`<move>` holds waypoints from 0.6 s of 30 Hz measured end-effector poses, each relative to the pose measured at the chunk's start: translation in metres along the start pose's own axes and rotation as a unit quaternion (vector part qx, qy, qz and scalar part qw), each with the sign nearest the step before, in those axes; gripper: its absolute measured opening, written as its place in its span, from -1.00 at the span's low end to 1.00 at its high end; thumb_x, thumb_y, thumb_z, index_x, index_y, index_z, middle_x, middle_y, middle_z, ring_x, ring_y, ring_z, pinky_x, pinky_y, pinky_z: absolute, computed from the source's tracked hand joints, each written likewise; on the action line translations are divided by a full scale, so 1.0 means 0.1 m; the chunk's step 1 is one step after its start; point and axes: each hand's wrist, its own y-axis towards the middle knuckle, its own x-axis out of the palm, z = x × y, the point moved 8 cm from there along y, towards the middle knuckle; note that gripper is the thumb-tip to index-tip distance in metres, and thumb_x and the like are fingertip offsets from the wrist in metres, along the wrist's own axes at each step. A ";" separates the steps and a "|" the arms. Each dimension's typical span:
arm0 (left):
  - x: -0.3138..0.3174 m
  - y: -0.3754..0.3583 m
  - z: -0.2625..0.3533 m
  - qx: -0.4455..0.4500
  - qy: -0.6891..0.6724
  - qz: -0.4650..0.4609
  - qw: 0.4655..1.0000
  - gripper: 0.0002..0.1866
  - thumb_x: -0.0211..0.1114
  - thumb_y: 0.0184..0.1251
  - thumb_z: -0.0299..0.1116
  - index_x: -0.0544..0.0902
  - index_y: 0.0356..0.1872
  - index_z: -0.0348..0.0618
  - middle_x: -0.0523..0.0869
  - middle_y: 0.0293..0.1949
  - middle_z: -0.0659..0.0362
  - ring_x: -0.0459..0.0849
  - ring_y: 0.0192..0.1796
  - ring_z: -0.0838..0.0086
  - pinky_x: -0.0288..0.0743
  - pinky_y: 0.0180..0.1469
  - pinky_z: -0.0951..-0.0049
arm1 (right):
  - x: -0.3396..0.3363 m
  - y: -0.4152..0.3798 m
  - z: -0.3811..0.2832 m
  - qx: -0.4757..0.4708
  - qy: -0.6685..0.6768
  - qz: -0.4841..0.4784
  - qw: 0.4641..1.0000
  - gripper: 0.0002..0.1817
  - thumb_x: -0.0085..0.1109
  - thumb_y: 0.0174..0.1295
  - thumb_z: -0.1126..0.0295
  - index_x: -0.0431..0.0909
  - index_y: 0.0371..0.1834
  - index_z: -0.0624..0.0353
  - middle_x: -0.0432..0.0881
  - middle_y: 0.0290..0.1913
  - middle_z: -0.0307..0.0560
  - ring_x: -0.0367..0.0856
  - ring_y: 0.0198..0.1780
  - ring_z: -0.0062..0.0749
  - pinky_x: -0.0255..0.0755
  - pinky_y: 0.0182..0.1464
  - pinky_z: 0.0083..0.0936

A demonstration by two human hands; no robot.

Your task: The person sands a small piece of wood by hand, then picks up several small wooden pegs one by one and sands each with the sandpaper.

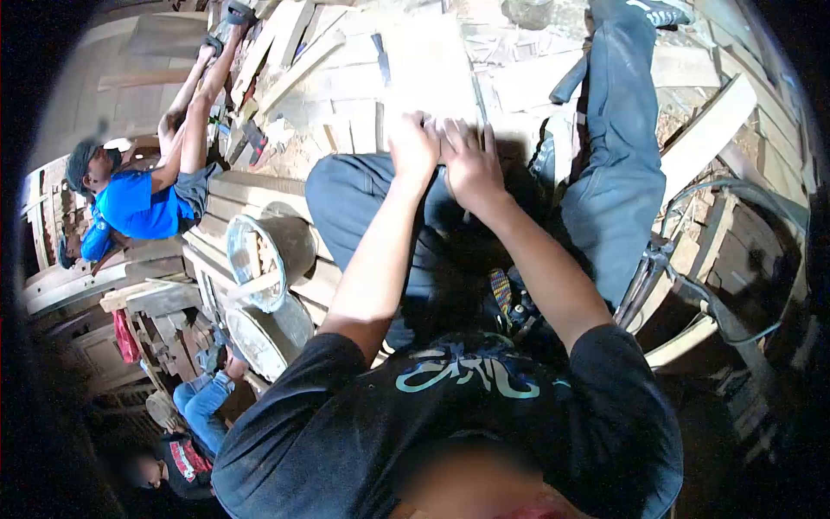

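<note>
My left hand and my right hand are side by side in front of me, at the near end of a pale board washed out by glare. The fingers of my left hand are bent and closed, and glare hides what they grip. On my right hand the fingers curl forward over the board's near end, close to the left hand. Whatever lies beneath the fingers cannot be made out. My dark trouser leg is bent just below the hands.
Two buckets stand on the planks at left. A person in a blue shirt sits at far left, another person at lower left. Wood offcuts lie ahead; a loose plank and a cable are at right.
</note>
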 end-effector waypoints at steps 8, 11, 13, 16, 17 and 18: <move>0.12 0.43 -0.03 -0.029 -0.012 -0.018 0.999 -0.80 0.36 0.24 -0.33 0.78 -0.25 -0.25 0.76 -0.32 -0.18 0.77 -0.23 -0.01 0.61 -0.10 0.14 | 0.07 -0.01 0.05 0.010 -0.014 -0.026 1.000 -0.51 -0.01 0.32 0.30 0.45 0.30 0.20 0.30 0.47 -0.03 0.16 0.53 -0.21 -0.18 0.54 0.29; 0.14 0.23 -0.19 -0.051 -0.010 -0.044 0.998 -0.82 0.36 0.24 -0.35 0.77 -0.28 -0.26 0.75 -0.35 -0.16 0.76 -0.26 0.02 0.61 -0.11 0.15 | 0.02 -0.03 0.03 0.014 -0.027 -0.011 0.999 -0.44 -0.05 0.33 0.32 0.35 0.41 0.19 0.27 0.50 0.02 0.16 0.54 -0.17 -0.18 0.54 0.29; 0.06 0.10 -0.18 -0.045 -0.015 -0.049 0.998 -0.85 0.37 0.22 -0.39 0.76 -0.28 -0.27 0.74 -0.35 -0.14 0.75 -0.26 0.04 0.61 -0.11 0.16 | -0.02 -0.01 0.02 0.025 -0.031 -0.049 0.998 -0.44 -0.05 0.33 0.31 0.34 0.42 0.18 0.25 0.52 0.00 0.13 0.57 -0.19 -0.19 0.55 0.29; 0.02 -0.02 -0.12 -0.019 0.006 0.002 1.000 -0.87 0.37 0.20 -0.44 0.74 -0.28 -0.28 0.69 -0.30 -0.14 0.71 -0.20 0.02 0.58 -0.08 0.15 | -0.01 0.01 0.00 0.028 -0.050 -0.054 0.997 -0.44 -0.03 0.33 0.29 0.37 0.41 0.15 0.25 0.52 -0.04 0.13 0.57 -0.23 -0.20 0.56 0.26; 0.05 0.00 -0.11 -0.005 0.018 0.015 1.000 -0.86 0.36 0.21 -0.43 0.74 -0.28 -0.28 0.69 -0.30 -0.15 0.70 -0.19 -0.01 0.57 -0.05 0.13 | 0.00 0.00 0.00 0.028 -0.055 -0.059 0.996 -0.45 -0.03 0.33 0.29 0.37 0.41 0.15 0.25 0.52 -0.04 0.13 0.56 -0.23 -0.20 0.56 0.25; 0.03 0.06 -0.02 0.008 0.029 0.027 0.999 -0.86 0.35 0.22 -0.42 0.74 -0.28 -0.28 0.69 -0.30 -0.15 0.69 -0.17 -0.04 0.56 -0.03 0.11 | 0.00 0.00 0.01 0.028 -0.060 -0.064 0.996 -0.45 -0.03 0.33 0.29 0.38 0.41 0.15 0.25 0.52 -0.05 0.14 0.56 -0.24 -0.20 0.56 0.25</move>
